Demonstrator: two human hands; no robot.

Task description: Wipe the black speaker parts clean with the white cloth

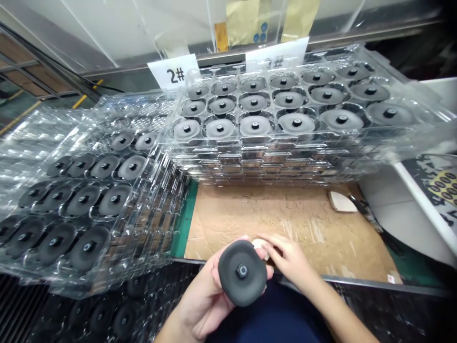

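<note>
My left hand (pixel 207 295) grips a round black disc part (pixel 242 272) with a small hub at its middle, held up near the bench's front edge. My right hand (pixel 291 259) is closed beside it, fingertips pinching a small pale piece (pixel 258 244) right behind the disc's upper edge. Whether that piece touches the disc I cannot tell.
A stack of clear blister trays (pixel 285 143) filled with the same black discs stands at the back, labelled "2#" (pixel 174 74). Another stack of trays (pixel 82 200) lies to the left. Brown cardboard (pixel 285 219) covers the bench; a white wedge-shaped piece (pixel 341 202) lies at right.
</note>
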